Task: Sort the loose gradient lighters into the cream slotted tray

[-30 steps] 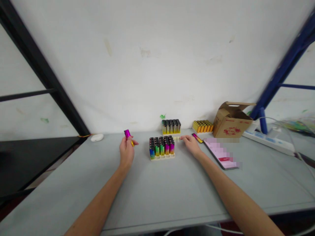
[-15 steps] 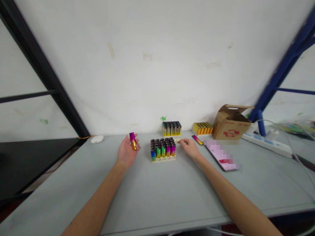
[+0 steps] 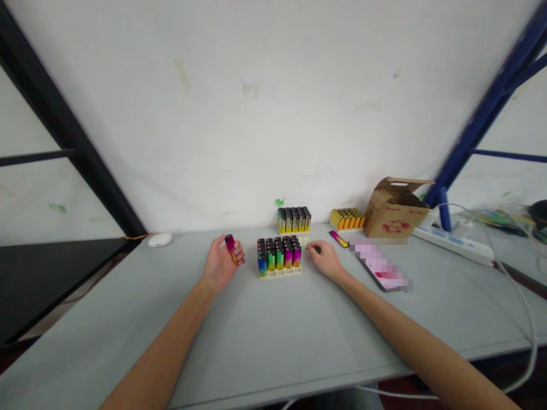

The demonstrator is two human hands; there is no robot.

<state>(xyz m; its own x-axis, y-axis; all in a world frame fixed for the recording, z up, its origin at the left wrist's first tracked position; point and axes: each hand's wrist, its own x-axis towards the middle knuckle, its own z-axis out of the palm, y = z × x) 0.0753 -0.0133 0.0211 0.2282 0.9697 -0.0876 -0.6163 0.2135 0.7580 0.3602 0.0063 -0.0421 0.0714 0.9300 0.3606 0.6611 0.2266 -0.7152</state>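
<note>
A shiny purple-and-gold cylinder with a dark top end (image 3: pixel 231 248) lies in my left hand (image 3: pixel 220 265), palm up, with the fingers curled round its lower part. To the right stands a pale tray (image 3: pixel 280 275) of upright metallic cylinders (image 3: pixel 280 260), black on top, with blue, green and purple-gold sides. Just right of that tray, my right hand (image 3: pixel 325 259) rests on the table, its fingers curled in and nothing visible in them. Another purple-gold piece (image 3: pixel 339 238) lies beyond my right hand.
Against the wall stand a pack of black-topped cylinders (image 3: pixel 294 220), a pack of yellow-orange ones (image 3: pixel 348 219) and an open cardboard box (image 3: pixel 395 213). A phone (image 3: pixel 378 265) lies at right, before a white power strip (image 3: pixel 455 245) with cables. A small white case (image 3: pixel 160 240) sits at left.
My left fingers have closed further over the cylinder, which has turned slightly in the palm. The right hand stays beside the tray, fingers still curled. The view has shifted slightly.
</note>
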